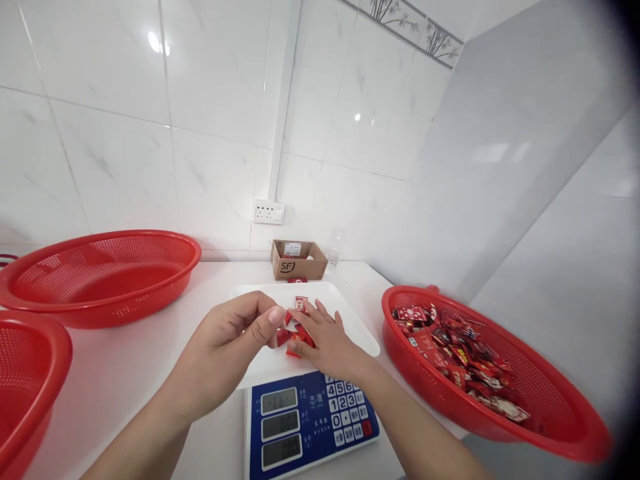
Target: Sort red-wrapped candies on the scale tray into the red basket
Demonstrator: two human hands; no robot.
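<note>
Scale [313, 427]: on the table [125, 367], blue keypad panel toward the person, white pan [353, 317] behind it; three display rows, digits hard to read.
Candies [304, 335]: small red wrapped pieces on the scale's pan, loosely grouped, partly hidden by both hands.
Left hand [230, 347]: over the left part of the scale's pan, beside the candies; grip narrow, thumb bent in toward curled fingers; can't tell if anything is pinched.
Right hand [325, 337]: over the scale's pan, palm down on the candies; grip wide, fingers spread.
Full basket [425, 381]: red, right of the scale, holding a heap of wrapped sweets [465, 360].
Far basket [110, 310]: red, left of the scale and farther back.
Near basket [47, 363]: red, left of the scale, cut off by the view's edge.
Box [310, 270]: cardboard, marked SF, behind the scale.
Bottle [334, 250]: clear, behind the scale, just right of the box.
</note>
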